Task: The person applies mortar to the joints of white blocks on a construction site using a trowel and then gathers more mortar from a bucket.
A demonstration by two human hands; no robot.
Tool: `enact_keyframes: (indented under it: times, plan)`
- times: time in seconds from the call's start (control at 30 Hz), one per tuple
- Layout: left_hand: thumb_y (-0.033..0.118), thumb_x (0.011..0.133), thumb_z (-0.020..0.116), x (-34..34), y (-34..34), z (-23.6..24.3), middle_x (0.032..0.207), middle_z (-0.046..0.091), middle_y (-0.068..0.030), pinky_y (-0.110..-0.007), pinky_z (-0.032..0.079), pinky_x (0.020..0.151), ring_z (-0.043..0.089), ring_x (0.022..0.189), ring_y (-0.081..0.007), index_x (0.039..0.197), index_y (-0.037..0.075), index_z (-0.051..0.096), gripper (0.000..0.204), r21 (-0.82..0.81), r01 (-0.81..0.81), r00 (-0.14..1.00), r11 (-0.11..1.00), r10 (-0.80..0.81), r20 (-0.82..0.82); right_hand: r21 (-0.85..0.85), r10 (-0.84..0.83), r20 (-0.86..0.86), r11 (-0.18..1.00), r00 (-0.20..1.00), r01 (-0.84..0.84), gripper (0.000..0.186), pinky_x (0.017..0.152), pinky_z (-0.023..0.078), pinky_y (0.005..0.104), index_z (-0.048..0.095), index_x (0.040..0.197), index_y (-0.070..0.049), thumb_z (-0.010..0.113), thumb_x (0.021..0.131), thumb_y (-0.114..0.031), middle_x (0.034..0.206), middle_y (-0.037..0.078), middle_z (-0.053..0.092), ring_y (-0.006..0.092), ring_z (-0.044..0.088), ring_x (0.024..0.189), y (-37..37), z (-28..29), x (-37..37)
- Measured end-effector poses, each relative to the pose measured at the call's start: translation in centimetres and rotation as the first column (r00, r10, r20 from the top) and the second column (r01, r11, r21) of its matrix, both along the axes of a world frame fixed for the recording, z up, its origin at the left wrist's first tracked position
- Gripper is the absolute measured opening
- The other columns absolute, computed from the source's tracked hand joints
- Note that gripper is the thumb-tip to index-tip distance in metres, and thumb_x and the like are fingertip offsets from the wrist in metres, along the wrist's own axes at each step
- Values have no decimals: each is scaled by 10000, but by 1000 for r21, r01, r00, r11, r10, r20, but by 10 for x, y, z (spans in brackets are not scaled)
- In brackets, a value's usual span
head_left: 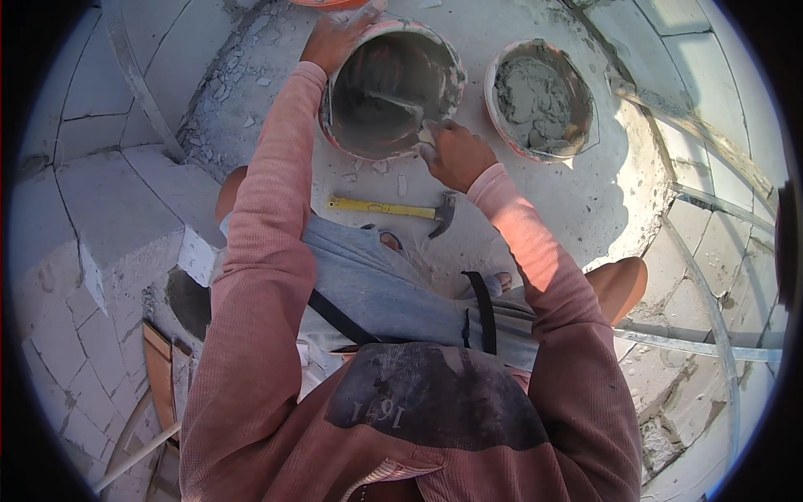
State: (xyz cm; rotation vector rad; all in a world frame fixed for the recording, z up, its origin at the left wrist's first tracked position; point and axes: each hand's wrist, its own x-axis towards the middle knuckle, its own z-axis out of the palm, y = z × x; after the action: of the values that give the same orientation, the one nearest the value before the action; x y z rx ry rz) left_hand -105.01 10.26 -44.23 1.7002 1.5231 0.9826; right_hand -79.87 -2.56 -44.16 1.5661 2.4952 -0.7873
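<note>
My left hand [333, 40] grips the far-left rim of a mortar-caked bucket [447, 58], tilting it toward me. My right hand [456, 154] holds a trowel handle at the bucket's near rim; the trowel blade [393, 101] reaches inside and lies across the grey mortar at the bottom. A second bucket [577, 88] stands to the right, holding a lump of grey mortar. A hammer with a yellow handle [389, 208] lies on the concrete just in front of my knees.
I crouch on a rough concrete surface [585, 201] strewn with small chips. White blocks [100, 217] lie to the left. Metal bars [711, 301] curve along the right. Wooden boards [159, 368] sit at the lower left.
</note>
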Motion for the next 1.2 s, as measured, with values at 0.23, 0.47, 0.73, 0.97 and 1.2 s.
enact_keyframes:
  times: [0.23, 0.47, 0.73, 0.97, 1.2]
  plan:
    - [583, 892, 631, 11, 1, 3, 855, 719, -107, -329, 488, 809, 635, 768, -205, 981, -10, 743, 610, -264, -82, 970, 961, 138, 201, 156, -35, -21, 987, 999, 38, 447, 829, 558, 489, 523, 1319, -78, 586, 933, -294, 1192, 180, 608, 403, 674, 956, -1, -27, -4]
    - [587, 893, 629, 12, 4, -5, 859, 712, -94, -328, 481, 813, 626, 777, -202, 979, -2, 746, 606, 69, -2, 995, 998, 9, -100, 98, -66, -43, 993, 997, 70, 416, 818, 564, 495, 536, 1296, -89, 594, 918, -252, 1200, 175, 603, 394, 682, 947, 24, -2, -5]
    - [590, 901, 608, 2, -1, -5, 878, 718, -109, -332, 476, 835, 628, 792, -215, 987, -8, 741, 618, 76, 40, 999, 996, -40, 8, 44, 114, 102, 992, 988, -119, 443, 826, 547, 493, 526, 1324, -83, 570, 951, -319, 1223, 171, 599, 395, 666, 960, -2, -2, -4]
    - [541, 911, 628, 17, -1, 2, 882, 720, -97, -314, 481, 838, 644, 815, -194, 973, -7, 749, 565, 0, -17, 999, 1000, 17, 33, 97, 25, 129, 995, 991, -38, 446, 810, 556, 482, 517, 1338, -91, 575, 944, -293, 1223, 148, 597, 389, 670, 934, -2, -6, -1]
    - [590, 888, 630, 15, 4, -7, 858, 715, -89, -317, 482, 838, 643, 807, -190, 980, 2, 756, 608, 413, 158, 958, 897, -37, -285, 140, -139, 61, 982, 988, 129, 480, 807, 557, 481, 508, 1365, -113, 602, 928, -286, 1205, 144, 597, 381, 669, 946, 13, -1, 0]
